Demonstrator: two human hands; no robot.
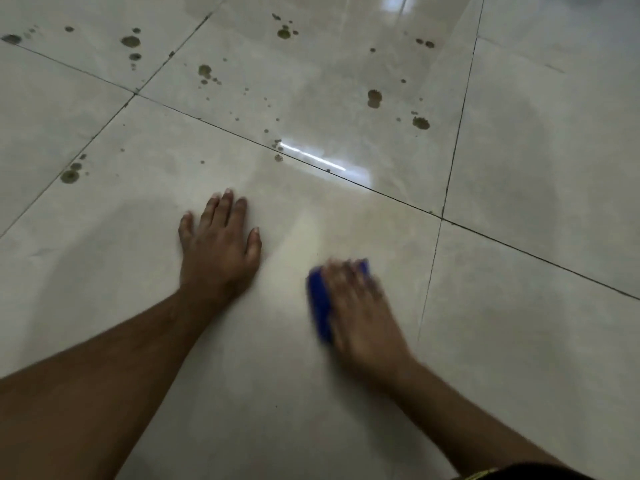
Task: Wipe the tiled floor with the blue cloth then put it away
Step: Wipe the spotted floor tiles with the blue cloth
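Your left hand (220,242) lies flat, fingers spread, on the tiled floor (519,341), your right hand (360,306) (blurred) presses palm-down on the blue cloth (320,303) just beside it, w/ dark spots (374,98) farther out.

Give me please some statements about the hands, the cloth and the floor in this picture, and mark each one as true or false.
1. The right hand presses the blue cloth on the tiled floor. True.
2. The left hand also holds a cloth. False: it lies flat on the tile, fingers spread, with nothing in it.
3. Dark spots remain on the tiles beyond the hands. True.
4. The cloth lies on top of the dark spots. False: it is on a nearer tile, apart from them.
5. The right hand looks blurred. True.
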